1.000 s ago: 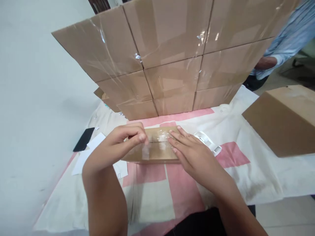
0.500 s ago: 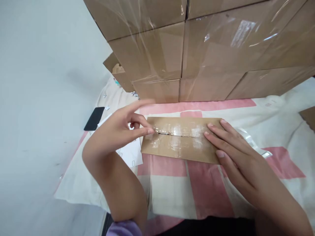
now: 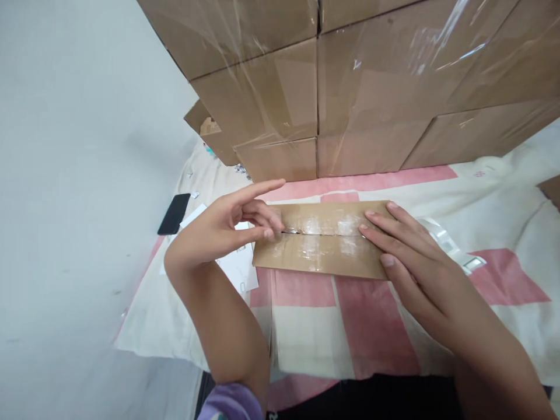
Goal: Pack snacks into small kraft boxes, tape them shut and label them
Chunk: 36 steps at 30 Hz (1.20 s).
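Note:
A flat brown cardboard box [image 3: 324,261] lies on the bedding in front of me. Clear tape [image 3: 311,226] runs along its middle seam, wrinkled and shiny, and a dark gap shows in the seam near the left end. My left hand [image 3: 223,226] is at that end, thumb and fingers pinched together at the tape's edge while the index finger points away. What exactly lies between the fingertips is partly hidden. My right hand [image 3: 422,265] rests flat over the box's right end, fingers stretched out.
Large cardboard boxes [image 3: 367,111] wrapped in clear film are stacked behind. A black phone [image 3: 174,214] and white printed paper [image 3: 240,271] lie to the left. A shiny pale strip [image 3: 450,248] is right of the box. The wall [image 3: 79,175] stands at the left.
My left hand's raised index finger has straightened, and its other fingers still pinch at the tape. The right hand stays on the box. The view has shifted slightly.

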Available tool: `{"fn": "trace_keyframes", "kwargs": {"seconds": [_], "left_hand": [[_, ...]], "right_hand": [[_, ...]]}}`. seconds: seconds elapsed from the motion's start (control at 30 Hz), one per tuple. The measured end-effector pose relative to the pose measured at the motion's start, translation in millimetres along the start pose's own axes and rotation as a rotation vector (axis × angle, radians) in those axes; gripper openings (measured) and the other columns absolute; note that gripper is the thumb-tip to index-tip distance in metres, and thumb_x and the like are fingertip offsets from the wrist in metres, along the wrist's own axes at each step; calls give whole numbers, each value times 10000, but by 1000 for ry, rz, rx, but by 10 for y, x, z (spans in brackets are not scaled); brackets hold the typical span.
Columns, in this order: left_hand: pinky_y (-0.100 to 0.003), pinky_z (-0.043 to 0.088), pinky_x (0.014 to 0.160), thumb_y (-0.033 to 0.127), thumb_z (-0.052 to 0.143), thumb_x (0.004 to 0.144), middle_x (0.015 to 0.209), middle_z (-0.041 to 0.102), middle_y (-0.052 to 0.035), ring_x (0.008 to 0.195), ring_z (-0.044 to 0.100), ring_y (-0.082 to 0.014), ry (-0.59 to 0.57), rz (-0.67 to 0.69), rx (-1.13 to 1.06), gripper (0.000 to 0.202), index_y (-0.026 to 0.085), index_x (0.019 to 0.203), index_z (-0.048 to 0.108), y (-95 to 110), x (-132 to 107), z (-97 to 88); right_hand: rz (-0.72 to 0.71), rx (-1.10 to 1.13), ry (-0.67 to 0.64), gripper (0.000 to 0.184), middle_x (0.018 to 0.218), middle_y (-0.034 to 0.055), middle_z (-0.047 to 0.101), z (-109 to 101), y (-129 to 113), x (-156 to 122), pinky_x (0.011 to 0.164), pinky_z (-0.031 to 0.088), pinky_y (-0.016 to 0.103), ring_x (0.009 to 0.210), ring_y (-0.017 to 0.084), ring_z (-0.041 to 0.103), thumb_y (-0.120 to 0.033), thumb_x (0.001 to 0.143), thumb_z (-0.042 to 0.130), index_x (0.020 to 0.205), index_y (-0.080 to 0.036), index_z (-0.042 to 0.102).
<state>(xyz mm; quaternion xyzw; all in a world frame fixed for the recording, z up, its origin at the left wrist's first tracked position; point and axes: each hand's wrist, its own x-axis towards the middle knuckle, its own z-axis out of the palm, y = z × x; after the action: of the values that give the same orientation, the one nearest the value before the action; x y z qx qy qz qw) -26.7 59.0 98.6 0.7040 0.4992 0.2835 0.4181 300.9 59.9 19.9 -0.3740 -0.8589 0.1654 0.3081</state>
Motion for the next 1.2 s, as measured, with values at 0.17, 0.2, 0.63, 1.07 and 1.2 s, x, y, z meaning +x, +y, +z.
{"fn": "trace_keyframes", "kwargs": {"seconds": [0.17, 0.2, 0.63, 1.07, 1.2], "left_hand": [[-338, 633, 777, 225, 764, 837, 1262, 683, -53, 772, 717, -150, 55, -54, -27, 922, 456, 1588, 283, -4, -19, 28], [-335, 635, 758, 222, 773, 824, 1313, 657, -55, 740, 706, -137, 70, -64, -36, 944, 475, 1585, 276, 7, -16, 37], [-315, 600, 708, 290, 759, 830, 1329, 634, -19, 834, 701, -171, 129, -44, -92, 687, 459, 1448, 510, 306, 332, 471], [-323, 603, 742, 203, 582, 899, 1422, 566, -44, 745, 681, -120, 44, -154, 89, 495, 334, 1376, 575, 350, 416, 656], [-327, 602, 757, 175, 544, 880, 1314, 630, -33, 782, 682, -139, 162, -113, 77, 446, 306, 1302, 606, 402, 449, 730]], "right_hand": [[13, 11, 15, 440, 1575, 43, 496, 8, -4, -2, 1246, 349, 572, 1550, 324, 293, -221, 1024, 457, 1455, -222, 551], [16, 14, 20, 439, 1574, 45, 498, 11, -5, -5, 1245, 351, 571, 1549, 326, 296, -221, 1023, 458, 1452, -221, 555], [4, 21, 30, 426, 1567, 67, 501, 29, -2, 12, 1251, 338, 561, 1559, 310, 275, -189, 1022, 457, 1436, -202, 554], [12, 23, 32, 414, 1560, 69, 512, 30, -1, 16, 1242, 347, 561, 1557, 297, 283, -206, 1030, 447, 1427, -209, 561], [10, 33, 24, 412, 1560, 73, 511, 23, -1, 16, 1240, 353, 557, 1561, 296, 272, -206, 1031, 444, 1425, -204, 563]]}}
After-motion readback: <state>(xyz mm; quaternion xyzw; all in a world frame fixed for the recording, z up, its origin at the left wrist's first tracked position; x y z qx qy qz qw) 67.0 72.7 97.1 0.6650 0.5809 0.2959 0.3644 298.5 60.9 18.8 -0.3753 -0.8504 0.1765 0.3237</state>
